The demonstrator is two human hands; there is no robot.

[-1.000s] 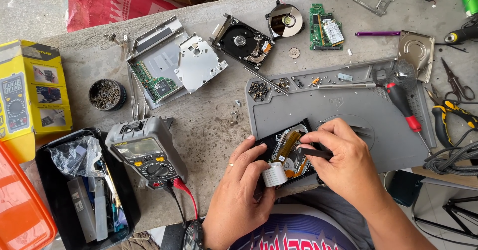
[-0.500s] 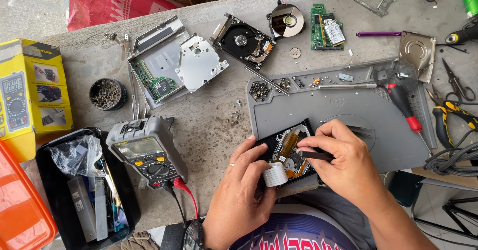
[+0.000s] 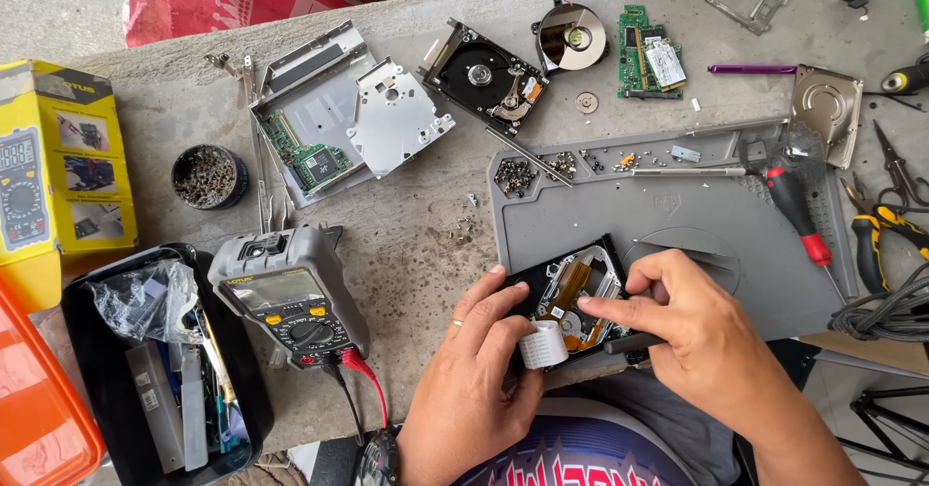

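Note:
An opened hard drive (image 3: 571,288) with an orange flex strip lies at the near edge of a grey work mat (image 3: 697,225). My left hand (image 3: 479,370) holds the drive's left side, thumb by a small white roll (image 3: 544,345) at its front. My right hand (image 3: 692,331) rests on the drive's right side, index finger stretched across the inside, and grips a dark slim tool (image 3: 629,343) that pokes out below the fingers.
A multimeter (image 3: 290,297) with red and black leads sits left of my hands. Behind are a dismantled optical drive (image 3: 339,128), another open hard drive (image 3: 489,77), a circuit board (image 3: 650,52), a red-handled screwdriver (image 3: 798,205), pliers (image 3: 876,234), a black tray (image 3: 160,370).
My right index finger has stretched further left across the open drive. The drive and my left hand stay where they were.

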